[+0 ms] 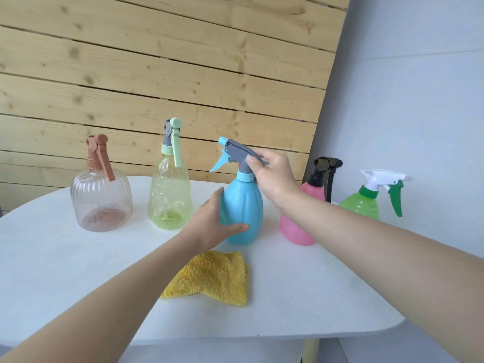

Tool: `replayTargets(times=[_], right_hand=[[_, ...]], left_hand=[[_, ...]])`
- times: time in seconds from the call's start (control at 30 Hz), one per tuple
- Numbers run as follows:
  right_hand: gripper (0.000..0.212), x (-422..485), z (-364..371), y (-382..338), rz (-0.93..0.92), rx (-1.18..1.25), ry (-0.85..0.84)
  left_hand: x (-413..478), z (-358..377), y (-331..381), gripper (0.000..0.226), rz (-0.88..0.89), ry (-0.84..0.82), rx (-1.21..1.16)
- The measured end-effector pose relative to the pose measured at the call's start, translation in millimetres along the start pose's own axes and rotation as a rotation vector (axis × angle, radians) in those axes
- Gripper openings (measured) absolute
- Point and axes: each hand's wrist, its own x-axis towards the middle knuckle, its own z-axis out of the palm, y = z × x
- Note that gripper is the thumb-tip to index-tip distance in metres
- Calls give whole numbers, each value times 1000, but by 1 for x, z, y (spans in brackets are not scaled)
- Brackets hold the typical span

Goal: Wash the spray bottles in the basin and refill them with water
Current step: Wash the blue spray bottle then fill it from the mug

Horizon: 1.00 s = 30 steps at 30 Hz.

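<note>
A blue spray bottle (pixel 245 205) stands upright in the middle of the white table (pixel 78 258). My left hand (pixel 212 221) grips its body from the left, thumb across the front. My right hand (pixel 272 176) holds its grey and blue spray head (pixel 235 150) at the neck. In the same row stand a clear pink bottle (pixel 100 197) with a brown sprayer, a clear yellow-green bottle (pixel 170 197) with a mint sprayer, a pink bottle (pixel 298 229) with a black sprayer, and a green bottle (pixel 364 205) with a white and green sprayer. No basin is in view.
A yellow cloth (pixel 212 279) lies crumpled on the table in front of the blue bottle. A wooden plank wall (pixel 157 74) rises behind the table and a pale wall (pixel 419 100) stands at the right. The table's front edge runs near the bottom.
</note>
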Motion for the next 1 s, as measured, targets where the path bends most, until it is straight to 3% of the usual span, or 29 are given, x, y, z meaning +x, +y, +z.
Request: replayTargets(times=[0.2,0.4,0.53,0.63,0.87,1.0], right_hand=[[24,10,2,-5,153,155,-162],[27,-11,3,-11,161,-109,-19],[47,-20,7,3,117,-156,13],[42,-14,2,7,127,-157,24],[21,-6,-1,23,58,-52,59],[23,-1,-3,27,24,-35,12]], left_hand=[[-2,10,13,91,-60,201,119],[-4,29,23,88,-164,345,266],[-5,30,20,91,-104,312,354],[-8,22,15,85,-32,216,330],[4,10,18,61,-23,264,195],[6,12,21,74,-32,292,225]])
